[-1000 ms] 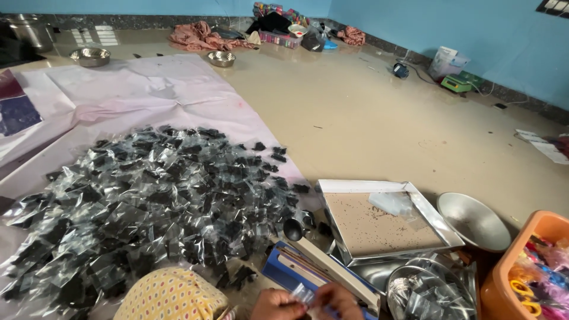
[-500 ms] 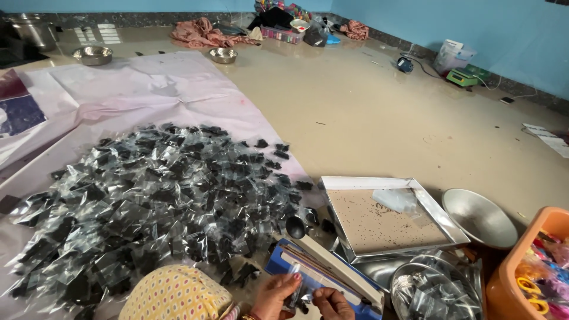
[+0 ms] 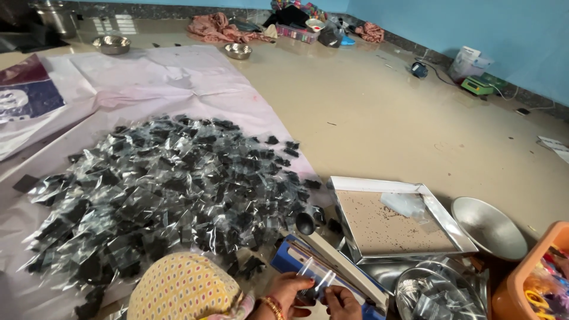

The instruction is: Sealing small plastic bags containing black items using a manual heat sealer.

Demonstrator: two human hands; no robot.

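Clear plastic, a small sachet (image 3: 316, 277), is pinched between the 2 hands at the lower edge of the view, directly over the blue heat sealer (image 3: 308, 261). The left hand (image 3: 288, 290), with bangles at the wrist, closes its fingers on the sachet's near-left part; the right hand (image 3: 342, 300) grips its right part with thumb and fingertips. The sachet lies across the sealer's pale arm, whose black knob (image 3: 305, 223) sits at the far end. Left of the sealer, a large heap of filled clear sachets with dark contents (image 3: 166, 184) covers a pink sheet (image 3: 160, 77). Right of the sealer stands a square steel tray (image 3: 398, 222) with brown specks and 1 clear packet in it. Beyond the tray lies a round steel bowl (image 3: 487, 225); nearer, a steel dish (image 3: 438, 293) holds more sachets. An orange basket (image 3: 521, 278) sits at the far right. A yellow patterned cloth (image 3: 184, 290) lies just left of the left hand.
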